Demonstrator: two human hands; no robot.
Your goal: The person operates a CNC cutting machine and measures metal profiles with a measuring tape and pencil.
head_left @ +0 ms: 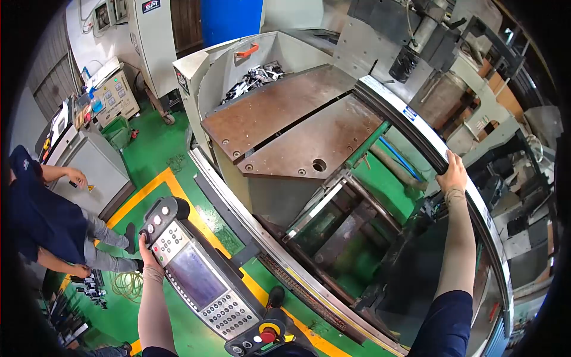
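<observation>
- Below-left of the slotted steel table (297, 131): control pendant (196, 276), its left edge in the left hand (150, 254); thumb side shows, other fingers mostly hidden, so tightness can't be told.
- Right of the table: right hand (454, 174) part-closed, fingers curled over the long black-and-silver rail (410, 113).
- Risk: rail sliding with fingers wrapped on it could pinch them.
- Risk: left thumb is close to the pendant's top buttons; a shifted grip could press one.
- Risk: leaning over the pendant could knock the red mushroom button (269, 334), at its end farthest from the table.
- Materials: table is brown, worn metal, flat, angled corners, one long straight slot, round hole near the front.
- Pendant: boxy, grey face in dark casing, glassy dark screen, rows of small round keys.
- Rail: long, narrow, smooth, looks bowed, maybe from the lens.
- Behind table: jumbled shiny scraps (256, 80).
- Left of table: glossy green floor (156, 143), yellow lines; another person (53, 208) beyond.
</observation>
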